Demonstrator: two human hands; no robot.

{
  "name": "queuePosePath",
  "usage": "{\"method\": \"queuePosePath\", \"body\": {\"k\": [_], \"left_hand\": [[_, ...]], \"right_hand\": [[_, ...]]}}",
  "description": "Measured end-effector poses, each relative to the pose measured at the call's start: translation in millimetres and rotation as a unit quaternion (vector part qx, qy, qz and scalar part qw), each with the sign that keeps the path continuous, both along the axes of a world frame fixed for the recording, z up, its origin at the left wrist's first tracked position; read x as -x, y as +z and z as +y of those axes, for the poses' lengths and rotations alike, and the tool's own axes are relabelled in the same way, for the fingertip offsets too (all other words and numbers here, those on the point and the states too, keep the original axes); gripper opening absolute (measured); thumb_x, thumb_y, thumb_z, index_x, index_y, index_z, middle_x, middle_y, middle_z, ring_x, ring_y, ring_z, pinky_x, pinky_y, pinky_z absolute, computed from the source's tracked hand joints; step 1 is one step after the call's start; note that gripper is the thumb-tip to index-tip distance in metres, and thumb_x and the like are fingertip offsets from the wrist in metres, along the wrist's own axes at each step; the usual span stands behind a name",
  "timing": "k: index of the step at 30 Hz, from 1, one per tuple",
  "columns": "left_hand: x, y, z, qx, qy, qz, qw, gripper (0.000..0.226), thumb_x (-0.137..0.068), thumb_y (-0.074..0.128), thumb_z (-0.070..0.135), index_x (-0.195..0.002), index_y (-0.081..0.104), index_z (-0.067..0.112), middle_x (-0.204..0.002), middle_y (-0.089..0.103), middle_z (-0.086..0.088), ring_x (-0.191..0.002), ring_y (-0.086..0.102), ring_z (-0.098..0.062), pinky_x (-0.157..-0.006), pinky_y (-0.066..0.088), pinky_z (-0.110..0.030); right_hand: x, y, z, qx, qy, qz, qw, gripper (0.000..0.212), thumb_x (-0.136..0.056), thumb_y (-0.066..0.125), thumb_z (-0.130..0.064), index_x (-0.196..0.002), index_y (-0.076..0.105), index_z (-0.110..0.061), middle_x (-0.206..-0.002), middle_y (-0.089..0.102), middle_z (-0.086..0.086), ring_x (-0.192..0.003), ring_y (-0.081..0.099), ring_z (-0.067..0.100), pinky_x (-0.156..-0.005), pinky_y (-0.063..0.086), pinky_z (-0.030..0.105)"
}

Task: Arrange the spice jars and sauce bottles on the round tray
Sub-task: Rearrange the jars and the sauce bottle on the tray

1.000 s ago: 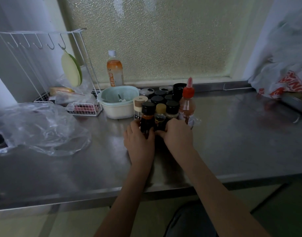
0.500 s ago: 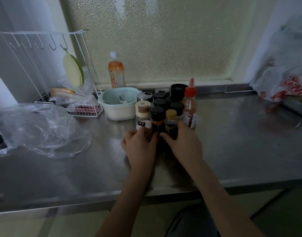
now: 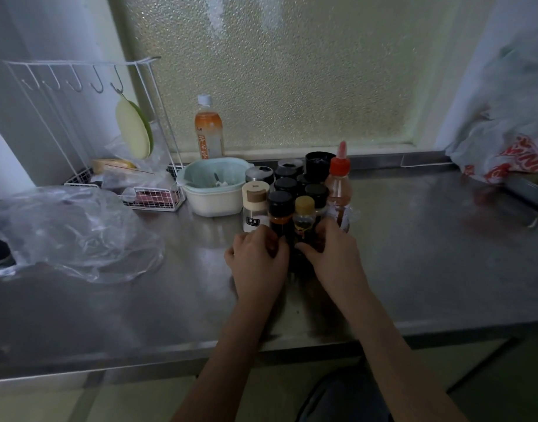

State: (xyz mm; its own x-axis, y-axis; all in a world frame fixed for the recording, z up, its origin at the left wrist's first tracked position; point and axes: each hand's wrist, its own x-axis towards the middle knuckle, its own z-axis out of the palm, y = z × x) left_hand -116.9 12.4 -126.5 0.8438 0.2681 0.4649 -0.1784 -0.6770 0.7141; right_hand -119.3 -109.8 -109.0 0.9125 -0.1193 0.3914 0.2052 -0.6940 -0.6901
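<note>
Several spice jars and sauce bottles stand packed together on a dark round tray (image 3: 293,264), which they and my hands mostly hide. At the front are a white salt jar (image 3: 255,208), a dark black-capped bottle (image 3: 280,211) and a small yellow-capped bottle (image 3: 304,213). A red-capped sauce bottle (image 3: 338,187) stands at the right. My left hand (image 3: 258,263) curls against the base of the dark bottle. My right hand (image 3: 334,257) curls around the base of the yellow-capped bottle. Whether my fingers also touch the tray rim is unclear.
A pale green bowl (image 3: 213,193) sits just left of the cluster, with an orange drink bottle (image 3: 208,132) behind it. A white wire rack (image 3: 79,117) and a crumpled clear bag (image 3: 70,233) lie at the left. A printed plastic bag (image 3: 505,141) is at the far right. The steel counter edge (image 3: 261,354) runs close to me.
Both hands have drawn slightly toward me and apart, staying at the base of the front bottles. The white jar and front bottles now stand more exposed above my fingers.
</note>
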Motion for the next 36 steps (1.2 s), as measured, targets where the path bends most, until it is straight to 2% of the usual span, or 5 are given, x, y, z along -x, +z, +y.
{"method": "queuePosePath", "body": {"k": [5,8,12,19,36], "left_hand": [[1,0,11,0.102,0.060,-0.047,0.992,0.020,-0.078,0.050,0.034,-0.079,0.056,0.015,-0.081,0.057,-0.004,-0.082,0.052,-0.024,-0.073,0.046,-0.045],[2,-7,7,0.010,-0.019,0.068,0.997,0.016,-0.081,0.058,0.035,-0.080,0.058,0.019,-0.085,0.047,0.000,-0.081,0.052,-0.022,-0.072,0.044,-0.034],[1,-8,5,-0.034,-0.094,0.058,0.993,0.027,-0.078,0.067,0.041,-0.082,0.065,0.015,-0.095,0.043,-0.001,-0.091,0.043,-0.014,-0.075,0.035,-0.023],[-48,4,-1,-0.265,-0.140,0.047,0.953,0.032,-0.088,0.057,0.039,-0.099,0.058,0.009,-0.105,0.054,-0.017,-0.097,0.052,-0.035,-0.080,0.040,-0.037],[-163,-10,-2,-0.242,-0.111,0.008,0.964,0.032,-0.086,0.061,0.037,-0.097,0.057,0.007,-0.104,0.051,-0.018,-0.096,0.050,-0.036,-0.083,0.044,-0.043]], "right_hand": [[11,-9,-23,0.015,-0.009,-0.045,0.999,0.021,-0.078,0.071,-0.029,-0.086,0.054,-0.019,-0.091,0.055,-0.002,-0.081,0.052,0.010,-0.066,0.037,0.011],[11,-17,-27,0.046,0.028,-0.028,0.998,0.013,-0.079,0.071,-0.018,-0.081,0.058,-0.018,-0.095,0.049,-0.002,-0.081,0.050,0.011,-0.067,0.036,0.011],[2,-15,-29,0.069,0.010,-0.041,0.997,0.005,-0.081,0.066,-0.008,-0.079,0.062,-0.010,-0.092,0.053,0.002,-0.081,0.050,0.014,-0.070,0.040,0.025],[-52,-11,-56,0.104,0.019,-0.025,0.994,0.002,-0.081,0.064,-0.006,-0.080,0.065,-0.006,-0.089,0.061,0.011,-0.083,0.054,0.022,-0.066,0.032,0.027],[-171,-20,-55,0.058,0.040,-0.063,0.996,0.002,-0.081,0.064,-0.005,-0.080,0.065,-0.004,-0.087,0.062,0.011,-0.080,0.054,0.021,-0.066,0.033,0.027]]}}
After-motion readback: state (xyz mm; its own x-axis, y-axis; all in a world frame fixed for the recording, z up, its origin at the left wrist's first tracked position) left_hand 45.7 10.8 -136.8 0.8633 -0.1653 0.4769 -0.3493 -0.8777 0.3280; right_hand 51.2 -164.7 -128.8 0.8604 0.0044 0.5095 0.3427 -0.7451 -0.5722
